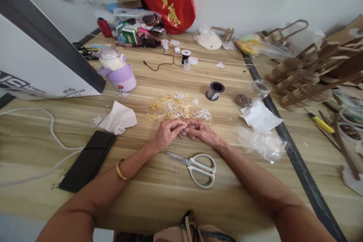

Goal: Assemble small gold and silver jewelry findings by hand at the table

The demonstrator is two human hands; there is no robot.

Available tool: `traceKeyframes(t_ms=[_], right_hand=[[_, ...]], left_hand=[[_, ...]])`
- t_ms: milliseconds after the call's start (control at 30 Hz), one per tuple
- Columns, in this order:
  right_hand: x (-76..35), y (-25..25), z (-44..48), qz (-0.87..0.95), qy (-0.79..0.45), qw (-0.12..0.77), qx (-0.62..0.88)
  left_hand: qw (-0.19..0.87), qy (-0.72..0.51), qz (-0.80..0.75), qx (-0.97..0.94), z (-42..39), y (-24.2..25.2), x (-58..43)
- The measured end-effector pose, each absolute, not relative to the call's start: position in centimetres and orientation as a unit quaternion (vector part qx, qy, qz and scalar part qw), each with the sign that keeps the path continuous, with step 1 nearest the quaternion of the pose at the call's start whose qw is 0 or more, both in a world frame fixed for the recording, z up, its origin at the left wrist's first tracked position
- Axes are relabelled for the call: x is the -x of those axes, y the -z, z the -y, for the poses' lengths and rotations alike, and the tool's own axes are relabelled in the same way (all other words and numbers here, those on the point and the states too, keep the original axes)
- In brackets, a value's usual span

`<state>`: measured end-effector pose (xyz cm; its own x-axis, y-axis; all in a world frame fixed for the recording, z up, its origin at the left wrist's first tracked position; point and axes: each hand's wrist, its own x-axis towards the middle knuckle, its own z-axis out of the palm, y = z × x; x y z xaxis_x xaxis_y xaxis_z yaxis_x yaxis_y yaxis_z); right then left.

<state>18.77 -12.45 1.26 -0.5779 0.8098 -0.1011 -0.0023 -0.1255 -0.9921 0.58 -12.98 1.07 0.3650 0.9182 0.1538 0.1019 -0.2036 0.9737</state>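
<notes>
My left hand (168, 134) and my right hand (200, 130) meet at the middle of the table, fingertips pinched together. Between them shows a bit of small silvery beadwork (183, 133), mostly hidden by the fingers. Just beyond my fingertips lies a loose pile of gold and silver jewellery findings (172, 110). Silver pins (204, 114) fan out beside my right hand. Scissors (195, 166) with pale handles lie partly open on the wood below my hands. A spool of fine wire (214, 90) stands beyond my right hand.
A black phone (87, 162) and crumpled tissue (118, 118) lie left, near a purple cup (120, 72). On the right are a tipped glass jar (261, 89), white paper (261, 116), plastic bags (262, 143) and a yellow cutter (321, 121). Small woven baskets (295, 79) crowd the far right.
</notes>
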Motion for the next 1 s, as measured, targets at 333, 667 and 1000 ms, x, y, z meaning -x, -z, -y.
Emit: traceKeyframes(t_ms=[333, 667, 1000], right_hand=[[-18.6, -0.9, 12.4, 0.572, -0.636, 0.367, 0.366], [-18.5, -1.3, 12.6, 0.579, -0.595, 0.41, 0.377], [-18.8, -0.6, 12.3, 0.593, -0.589, 0.392, 0.384]], left_hand=[[0.561, -0.399, -0.403, -0.603, 12.4, -0.7, -0.5], [0.618, -0.351, -0.382, -0.59, 11.5, -0.5, -0.4], [0.627, -0.35, -0.376, -0.585, 11.6, -0.8, -0.3]])
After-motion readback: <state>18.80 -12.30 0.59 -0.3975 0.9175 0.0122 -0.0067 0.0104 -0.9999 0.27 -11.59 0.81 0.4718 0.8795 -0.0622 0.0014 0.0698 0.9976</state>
